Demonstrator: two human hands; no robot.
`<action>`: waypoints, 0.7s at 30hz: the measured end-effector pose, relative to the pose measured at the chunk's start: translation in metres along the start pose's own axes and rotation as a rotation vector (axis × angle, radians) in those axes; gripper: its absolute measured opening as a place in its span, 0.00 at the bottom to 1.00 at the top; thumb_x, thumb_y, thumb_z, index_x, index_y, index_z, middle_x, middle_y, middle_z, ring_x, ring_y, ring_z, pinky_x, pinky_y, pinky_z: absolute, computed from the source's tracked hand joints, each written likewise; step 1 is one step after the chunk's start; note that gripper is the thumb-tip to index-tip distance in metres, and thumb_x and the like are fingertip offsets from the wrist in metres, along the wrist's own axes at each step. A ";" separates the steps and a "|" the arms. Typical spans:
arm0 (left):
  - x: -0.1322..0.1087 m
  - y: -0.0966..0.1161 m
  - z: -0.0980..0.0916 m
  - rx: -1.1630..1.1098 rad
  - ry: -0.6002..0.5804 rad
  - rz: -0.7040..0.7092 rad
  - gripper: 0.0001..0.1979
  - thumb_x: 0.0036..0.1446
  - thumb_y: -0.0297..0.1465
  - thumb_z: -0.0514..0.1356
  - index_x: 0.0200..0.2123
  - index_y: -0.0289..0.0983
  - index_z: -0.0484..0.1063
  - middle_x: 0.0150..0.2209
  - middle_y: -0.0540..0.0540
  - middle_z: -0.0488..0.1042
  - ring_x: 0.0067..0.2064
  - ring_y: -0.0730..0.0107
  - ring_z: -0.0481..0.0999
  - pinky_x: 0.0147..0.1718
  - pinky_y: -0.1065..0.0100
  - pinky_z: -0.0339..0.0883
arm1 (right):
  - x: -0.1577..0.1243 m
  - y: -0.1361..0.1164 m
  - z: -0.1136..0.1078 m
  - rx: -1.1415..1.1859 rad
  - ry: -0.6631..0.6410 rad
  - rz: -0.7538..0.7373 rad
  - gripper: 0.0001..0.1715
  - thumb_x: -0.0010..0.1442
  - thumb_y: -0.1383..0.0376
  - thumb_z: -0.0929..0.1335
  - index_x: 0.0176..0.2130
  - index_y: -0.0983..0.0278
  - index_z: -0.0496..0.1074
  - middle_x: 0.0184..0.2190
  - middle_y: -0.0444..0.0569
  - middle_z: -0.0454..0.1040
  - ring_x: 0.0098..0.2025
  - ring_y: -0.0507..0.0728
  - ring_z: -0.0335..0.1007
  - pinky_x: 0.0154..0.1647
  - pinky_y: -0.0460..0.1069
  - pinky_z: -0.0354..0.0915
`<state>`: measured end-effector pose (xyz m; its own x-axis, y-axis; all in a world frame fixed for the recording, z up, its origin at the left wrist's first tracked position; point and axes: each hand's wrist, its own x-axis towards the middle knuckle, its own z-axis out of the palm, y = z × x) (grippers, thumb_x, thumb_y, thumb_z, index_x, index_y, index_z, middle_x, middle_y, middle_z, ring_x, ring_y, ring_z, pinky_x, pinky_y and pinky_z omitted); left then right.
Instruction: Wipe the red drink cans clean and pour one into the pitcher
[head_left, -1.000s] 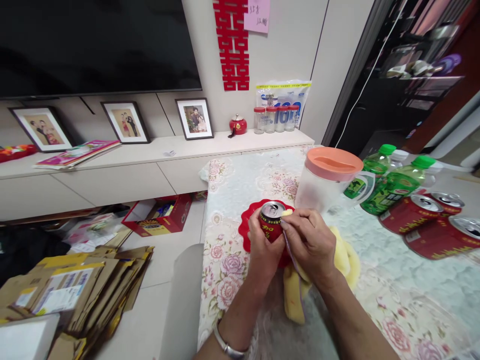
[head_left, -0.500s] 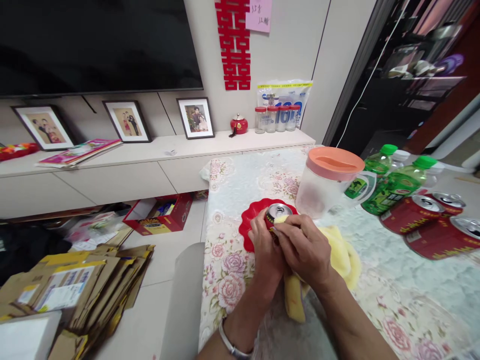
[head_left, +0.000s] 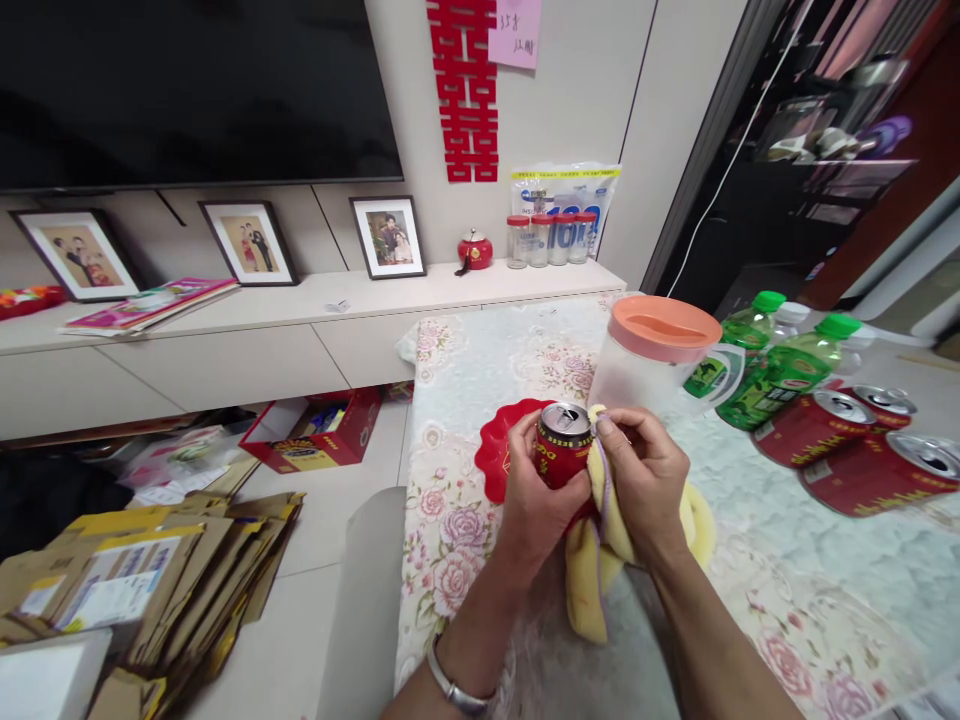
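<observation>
My left hand is wrapped around a red drink can with a black band and a silver top, held upright over the near part of the table. A yellow cloth with a purple edge is pinched in my right hand, close against the can's right side. Part of the cloth hangs down below the hands, and more of it lies on the table behind my right wrist. Just beyond the can, a red scalloped plate rests on the tablecloth, partly hidden by my left hand.
A clear pitcher with an orange lid stands behind my right hand. To the right are green-capped bottles and several red cans. The flowered tablecloth ends on the left, above flattened cardboard on the floor.
My right hand has moved off the can's top to its right side, taking the cloth edge with it. More of the can's front shows, still gripped by my left hand.
</observation>
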<state>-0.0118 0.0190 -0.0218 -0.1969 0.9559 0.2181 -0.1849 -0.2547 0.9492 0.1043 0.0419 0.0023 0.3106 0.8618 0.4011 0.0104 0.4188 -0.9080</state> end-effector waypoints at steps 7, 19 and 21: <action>-0.001 0.012 0.002 -0.070 -0.105 -0.065 0.34 0.43 0.28 0.69 0.54 0.41 0.63 0.55 0.39 0.75 0.57 0.49 0.77 0.60 0.47 0.70 | 0.009 0.002 -0.003 0.160 0.014 0.243 0.18 0.51 0.51 0.80 0.34 0.60 0.80 0.30 0.44 0.79 0.33 0.54 0.72 0.37 0.50 0.67; -0.004 0.008 -0.004 -0.122 -0.190 -0.118 0.42 0.44 0.37 0.77 0.58 0.41 0.61 0.58 0.38 0.72 0.61 0.46 0.74 0.63 0.46 0.66 | 0.010 0.002 -0.002 0.275 -0.053 0.424 0.19 0.48 0.50 0.82 0.33 0.59 0.80 0.31 0.43 0.81 0.34 0.55 0.74 0.40 0.51 0.71; -0.005 0.005 -0.003 -0.078 -0.118 -0.073 0.44 0.40 0.39 0.79 0.56 0.41 0.59 0.58 0.37 0.72 0.61 0.47 0.73 0.62 0.47 0.66 | 0.009 0.001 -0.001 0.275 -0.069 0.432 0.20 0.48 0.50 0.82 0.33 0.59 0.80 0.31 0.43 0.80 0.33 0.54 0.73 0.39 0.50 0.70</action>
<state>-0.0148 0.0126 -0.0193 -0.0665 0.9816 0.1788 -0.2701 -0.1903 0.9439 0.1083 0.0500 0.0052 0.1674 0.9858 0.0116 -0.3583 0.0718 -0.9308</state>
